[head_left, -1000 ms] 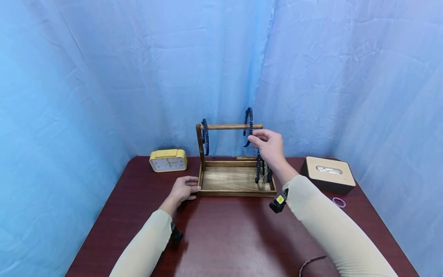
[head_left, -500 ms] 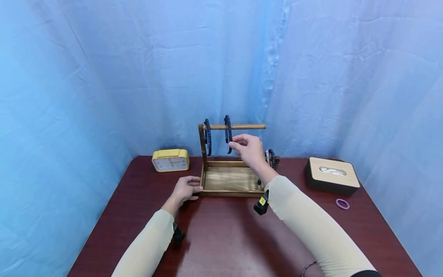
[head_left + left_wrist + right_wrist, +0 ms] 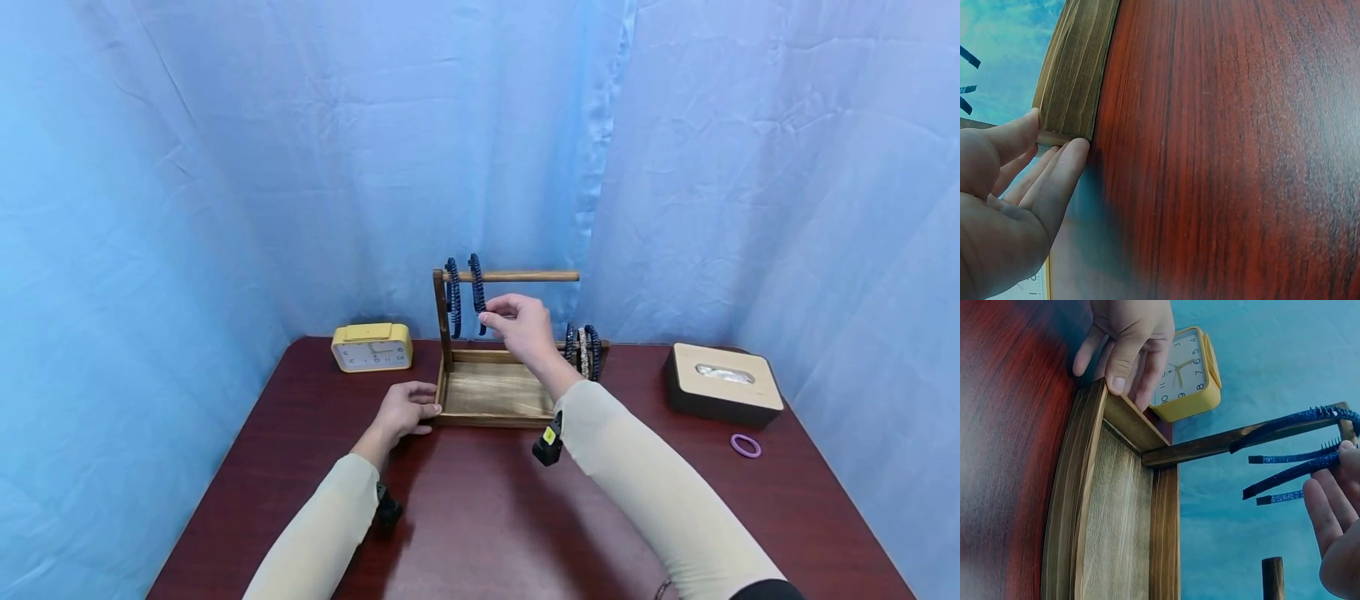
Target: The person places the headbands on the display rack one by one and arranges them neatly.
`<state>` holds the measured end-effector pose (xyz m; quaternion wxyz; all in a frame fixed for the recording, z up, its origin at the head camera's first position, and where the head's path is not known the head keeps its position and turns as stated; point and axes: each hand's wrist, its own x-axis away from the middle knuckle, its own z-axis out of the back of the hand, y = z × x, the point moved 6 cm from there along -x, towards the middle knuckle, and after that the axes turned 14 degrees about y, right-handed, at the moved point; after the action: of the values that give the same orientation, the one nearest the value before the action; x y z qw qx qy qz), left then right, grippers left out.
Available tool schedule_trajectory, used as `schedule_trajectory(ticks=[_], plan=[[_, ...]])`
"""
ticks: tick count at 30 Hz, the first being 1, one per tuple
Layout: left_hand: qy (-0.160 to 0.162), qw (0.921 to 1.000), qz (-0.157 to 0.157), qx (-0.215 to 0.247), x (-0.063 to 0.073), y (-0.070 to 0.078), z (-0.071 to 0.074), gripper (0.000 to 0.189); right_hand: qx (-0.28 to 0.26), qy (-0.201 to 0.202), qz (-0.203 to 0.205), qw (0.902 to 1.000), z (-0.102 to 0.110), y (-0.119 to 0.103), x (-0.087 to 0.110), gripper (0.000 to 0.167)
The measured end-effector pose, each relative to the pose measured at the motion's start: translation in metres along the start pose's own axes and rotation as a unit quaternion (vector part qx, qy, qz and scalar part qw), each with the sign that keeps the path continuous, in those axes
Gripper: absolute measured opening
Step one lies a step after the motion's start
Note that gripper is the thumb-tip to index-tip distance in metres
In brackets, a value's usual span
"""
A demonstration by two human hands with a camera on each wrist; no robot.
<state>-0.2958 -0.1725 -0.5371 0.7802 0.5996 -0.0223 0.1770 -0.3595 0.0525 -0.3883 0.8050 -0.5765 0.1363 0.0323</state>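
In the head view, a wooden stand [image 3: 495, 421] has a shallow tray and an upper rod [image 3: 532, 276]. My right hand [image 3: 528, 333] pinches the lower end of a dark blue toothed headband [image 3: 476, 279] that hangs over this rod. Just left of it, a second dark blue headband [image 3: 454, 300] hangs beside the upright post. My left hand [image 3: 405, 410] touches the tray's left end at the front corner, its fingertips against the wood [image 3: 1075, 69] in the left wrist view. Both headbands' glittery ends [image 3: 1297, 478] show beside my right fingers in the right wrist view.
Three headbands [image 3: 583, 354] hang on a lower rod at the stand's right. A yellow alarm clock [image 3: 372, 347] stands left, a tissue box [image 3: 720, 383] right. A purple ring [image 3: 746, 446] lies in front of the box. Blue curtains [image 3: 525, 150] enclose the table [image 3: 465, 517].
My right hand has slid the headband leftward along the upper rod, from near its free right end to close beside the other headband. My left hand has stayed at the tray corner.
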Motion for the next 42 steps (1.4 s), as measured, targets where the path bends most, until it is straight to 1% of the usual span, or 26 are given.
schedule_trajectory(ticks=[6,11,14,18,21,24,27,29,32,37,39,42], plan=[[-0.002,1.0000,0.000,0.001,0.001,-0.001,0.000,0.047,0.011,-0.007,0.000,0.9999,-0.008,-0.001,0.000,0.019],[-0.005,1.0000,0.001,0.001,0.001,-0.001,0.000,0.048,0.009,-0.015,-0.001,0.9998,-0.008,-0.002,0.000,0.023],[-0.005,1.0000,0.001,0.001,0.000,0.000,0.000,0.048,0.005,-0.026,0.000,0.9996,-0.003,-0.002,0.001,0.025],[-0.005,1.0000,0.000,0.002,-0.001,0.001,-0.001,0.047,0.008,-0.039,0.013,0.9991,0.013,-0.004,0.003,0.027],[-0.005,1.0000,-0.003,0.001,-0.002,0.002,-0.002,0.047,0.012,-0.048,0.030,0.9983,0.031,-0.008,0.008,0.027],[-0.006,1.0000,-0.003,-0.002,-0.002,0.004,-0.002,0.046,0.024,-0.054,0.061,0.9964,0.054,-0.013,0.016,0.027],[-0.003,1.0000,0.000,-0.002,-0.003,0.004,-0.001,0.046,0.039,-0.062,0.094,0.9928,0.079,-0.016,0.030,0.028],[-0.004,1.0000,0.000,-0.002,-0.003,0.004,-0.001,0.047,0.046,-0.065,0.107,0.9910,0.097,-0.015,0.041,0.030],[-0.005,1.0000,-0.002,-0.002,-0.002,0.004,-0.001,0.047,0.064,-0.071,0.118,0.9884,0.124,-0.008,0.062,0.032],[-0.008,1.0000,0.000,0.000,-0.002,0.004,-0.001,0.048,0.086,-0.075,0.135,0.9843,0.170,0.012,0.100,0.032],[-0.008,1.0000,0.001,0.001,-0.002,0.004,-0.001,0.047,0.087,-0.074,0.142,0.9833,0.188,0.021,0.115,0.030],[-0.006,1.0000,-0.001,0.000,-0.001,0.005,0.000,0.047,0.094,-0.063,0.148,0.9825,0.213,0.031,0.136,0.028]])
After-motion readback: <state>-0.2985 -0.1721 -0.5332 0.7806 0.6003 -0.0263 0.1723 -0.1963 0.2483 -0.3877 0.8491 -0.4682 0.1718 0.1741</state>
